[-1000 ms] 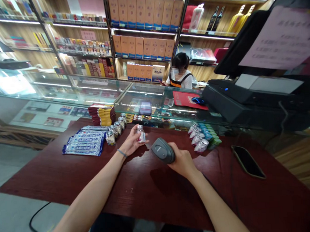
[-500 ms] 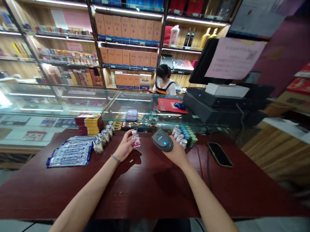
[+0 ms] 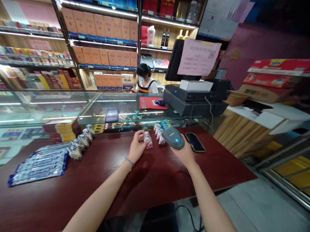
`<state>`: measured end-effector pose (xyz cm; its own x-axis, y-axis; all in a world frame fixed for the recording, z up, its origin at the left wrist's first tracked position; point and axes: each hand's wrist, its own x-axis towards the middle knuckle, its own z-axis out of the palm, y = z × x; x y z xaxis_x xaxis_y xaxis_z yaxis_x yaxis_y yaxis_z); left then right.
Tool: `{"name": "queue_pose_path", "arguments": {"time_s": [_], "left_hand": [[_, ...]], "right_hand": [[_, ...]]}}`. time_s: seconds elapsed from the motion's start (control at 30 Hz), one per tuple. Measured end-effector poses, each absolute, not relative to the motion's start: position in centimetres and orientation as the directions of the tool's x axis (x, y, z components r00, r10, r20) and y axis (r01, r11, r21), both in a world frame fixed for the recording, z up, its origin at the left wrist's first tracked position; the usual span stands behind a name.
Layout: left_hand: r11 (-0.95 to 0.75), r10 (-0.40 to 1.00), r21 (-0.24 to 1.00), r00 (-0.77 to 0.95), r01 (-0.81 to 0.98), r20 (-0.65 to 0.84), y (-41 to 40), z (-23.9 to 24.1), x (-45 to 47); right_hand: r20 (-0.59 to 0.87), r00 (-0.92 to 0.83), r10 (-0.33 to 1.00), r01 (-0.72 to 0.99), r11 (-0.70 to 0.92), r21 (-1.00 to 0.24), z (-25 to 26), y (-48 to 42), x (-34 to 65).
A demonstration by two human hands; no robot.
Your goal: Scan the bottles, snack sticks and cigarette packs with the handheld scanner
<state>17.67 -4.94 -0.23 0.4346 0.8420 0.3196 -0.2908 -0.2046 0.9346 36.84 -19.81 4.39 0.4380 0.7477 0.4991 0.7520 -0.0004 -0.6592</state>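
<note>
My left hand (image 3: 137, 148) grips a small clear jar (image 3: 147, 139) with a silver lid and pinkish contents, held just above the dark red table (image 3: 70, 194). My right hand (image 3: 184, 154) is wrapped round a grey handheld scanner (image 3: 173, 137) with a blue light lit on top; its head points toward the jar. Just behind the jar and scanner lie several similar jars (image 3: 159, 133) on their sides.
A row of upright jars (image 3: 80, 141), blue packets (image 3: 38, 165) and stacked red and yellow packs (image 3: 63, 130) sit at left. A black phone (image 3: 195, 142) lies right of the scanner. Behind are glass counters (image 3: 123, 107), a till (image 3: 193, 96) and a seated person (image 3: 145, 82).
The view has swung to the right. My left hand has carried the jar rightward, close to the jars lying on their sides, and the scanner's blue light has come on.
</note>
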Motion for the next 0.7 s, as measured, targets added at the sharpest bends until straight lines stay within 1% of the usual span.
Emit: {"name": "queue_pose_path", "arguments": {"time_s": [0.2,0.3,0.5,0.7], "left_hand": [[-0.238,0.83,0.945,0.458,-0.224,0.318,-7.9,-2.0,22.6],[-0.288,0.832,0.94,0.438,-0.183,0.34,-8.7,-3.1,24.4],[-0.42,0.796,0.901,0.432,-0.11,0.424,-9.1,-5.1,26.5],[-0.465,0.779,0.883,0.445,-0.063,0.442,-8.9,-5.5,26.8]], "right_hand": [[0.506,0.5,0.703,0.711,0.001,-0.703,3.9,-23.2,39.3],[0.505,0.529,0.682,0.701,-0.016,-0.713,3.2,-24.5,40.3],[0.47,0.581,0.665,0.695,-0.104,-0.712,2.2,-26.1,41.5],[0.474,0.57,0.671,0.716,-0.123,-0.687,2.0,-26.4,41.6]]}}
